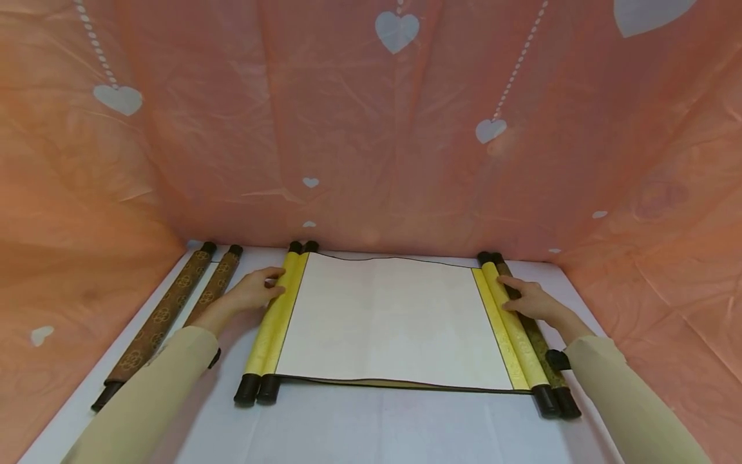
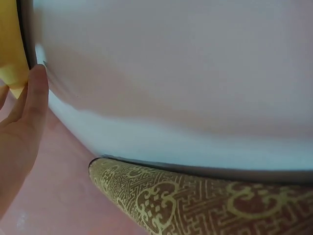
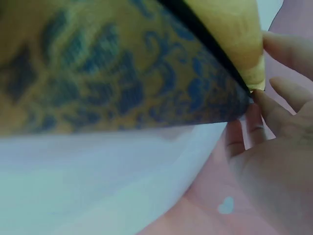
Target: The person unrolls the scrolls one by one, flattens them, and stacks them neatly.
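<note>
A hanging scroll with a white middle panel [image 1: 388, 319] and yellow ends lies spread out between both hands. Two yellow rolls [image 1: 268, 338] with black knobs lie side by side at its left end. My left hand [image 1: 255, 289] holds the outer one, its thumb and fingers bent about the roll's side near the far end. At the right end, a yellow roll [image 1: 516, 322] lies against a dark olive patterned roll [image 1: 539, 341]. My right hand [image 1: 530, 299] grips this pair near the far end, fingertips on the yellow; in the right wrist view other fingers [image 3: 254, 125] touch the patterned roll's end.
Two brown patterned rolls [image 1: 159, 325] with black knobs lie at the left of the white table [image 1: 359, 425]; the left forearm partly covers one. A pink-orange sheet with hearts [image 1: 377, 148] rises behind and at both sides.
</note>
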{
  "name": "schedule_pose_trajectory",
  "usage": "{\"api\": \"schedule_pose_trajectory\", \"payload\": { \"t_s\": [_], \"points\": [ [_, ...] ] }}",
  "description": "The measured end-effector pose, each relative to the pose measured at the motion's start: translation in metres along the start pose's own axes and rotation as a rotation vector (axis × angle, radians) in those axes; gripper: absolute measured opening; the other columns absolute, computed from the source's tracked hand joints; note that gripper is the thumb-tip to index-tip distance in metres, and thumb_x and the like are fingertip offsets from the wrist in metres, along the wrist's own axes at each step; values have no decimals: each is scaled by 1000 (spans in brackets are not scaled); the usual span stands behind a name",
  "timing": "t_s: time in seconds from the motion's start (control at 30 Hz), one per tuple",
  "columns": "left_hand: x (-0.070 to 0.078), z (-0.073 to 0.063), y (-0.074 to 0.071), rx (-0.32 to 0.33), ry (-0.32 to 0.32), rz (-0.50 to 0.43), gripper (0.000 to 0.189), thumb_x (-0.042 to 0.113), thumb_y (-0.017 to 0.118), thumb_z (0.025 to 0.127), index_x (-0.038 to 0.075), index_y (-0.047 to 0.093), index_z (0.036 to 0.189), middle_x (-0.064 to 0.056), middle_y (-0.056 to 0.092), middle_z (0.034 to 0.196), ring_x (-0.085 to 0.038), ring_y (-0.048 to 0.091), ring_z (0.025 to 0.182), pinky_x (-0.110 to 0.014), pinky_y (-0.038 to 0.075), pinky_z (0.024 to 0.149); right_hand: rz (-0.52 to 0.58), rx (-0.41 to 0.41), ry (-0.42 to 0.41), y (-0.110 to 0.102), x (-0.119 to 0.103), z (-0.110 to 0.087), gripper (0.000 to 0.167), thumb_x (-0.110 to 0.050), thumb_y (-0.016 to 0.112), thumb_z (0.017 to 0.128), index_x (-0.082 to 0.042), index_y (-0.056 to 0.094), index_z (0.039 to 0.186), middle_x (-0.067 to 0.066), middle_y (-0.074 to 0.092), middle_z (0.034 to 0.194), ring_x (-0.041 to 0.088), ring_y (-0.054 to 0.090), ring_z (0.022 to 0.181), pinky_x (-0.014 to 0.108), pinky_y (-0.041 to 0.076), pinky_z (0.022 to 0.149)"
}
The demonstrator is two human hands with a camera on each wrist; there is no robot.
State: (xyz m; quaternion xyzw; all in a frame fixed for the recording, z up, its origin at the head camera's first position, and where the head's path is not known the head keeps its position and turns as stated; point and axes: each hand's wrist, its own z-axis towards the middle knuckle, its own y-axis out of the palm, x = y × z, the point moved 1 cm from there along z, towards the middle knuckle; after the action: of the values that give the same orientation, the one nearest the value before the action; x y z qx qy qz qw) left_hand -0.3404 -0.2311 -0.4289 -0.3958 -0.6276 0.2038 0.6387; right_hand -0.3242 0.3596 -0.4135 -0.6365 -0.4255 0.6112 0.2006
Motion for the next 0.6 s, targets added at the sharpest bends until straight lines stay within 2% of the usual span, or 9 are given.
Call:
{"api": "schedule_pose_trajectory", "payload": {
  "t_s": [0.1, 0.2, 0.3, 0.43, 0.6],
  "points": [
    [2, -3, 0, 4, 27, 20, 55, 14, 60, 105, -11, 43, 151, -36, 49, 147, -48, 57, 126, -49, 55, 95, -14, -5, -10, -1, -4, -3, 78, -6, 69, 95, 8, 28, 160, 40, 22, 161, 57, 25, 145, 65, 37, 105],
    [4, -8, 0, 23, 64, 46, 55, 11, 63, 102, -13, 45, 148, -39, 47, 146, -46, 60, 118, -45, 57, 88, -32, -10, -8, 1, -8, -4, 80, -4, 71, 92, 7, 29, 159, 40, 24, 160, 56, 28, 143, 62, 40, 102],
    [6, -14, 0, 41, 79, 45, 55, 11, 63, 101, -11, 46, 149, -39, 42, 147, -44, 59, 118, -45, 57, 86, -52, -11, 2, 2, -12, -6, 79, -6, 71, 93, 6, 30, 159, 40, 24, 160, 58, 26, 145, 67, 36, 108],
    [11, -25, 0, 56, 111, 56, 55, 12, 62, 102, -9, 45, 151, -37, 39, 149, -46, 57, 121, -49, 56, 91, -50, -7, -1, 3, -22, -10, 74, -13, 68, 99, 6, 30, 160, 39, 24, 161, 59, 24, 146, 72, 30, 112],
    [19, -42, -3, 91, 195, 72, 53, 11, 63, 102, -9, 47, 149, -35, 41, 149, -45, 58, 119, -53, 56, 91, -32, 42, -51, 7, -48, -13, 70, -21, 66, 102, 0, 34, 160, 35, 29, 161, 57, 28, 146, 72, 31, 111]
  ]
}}
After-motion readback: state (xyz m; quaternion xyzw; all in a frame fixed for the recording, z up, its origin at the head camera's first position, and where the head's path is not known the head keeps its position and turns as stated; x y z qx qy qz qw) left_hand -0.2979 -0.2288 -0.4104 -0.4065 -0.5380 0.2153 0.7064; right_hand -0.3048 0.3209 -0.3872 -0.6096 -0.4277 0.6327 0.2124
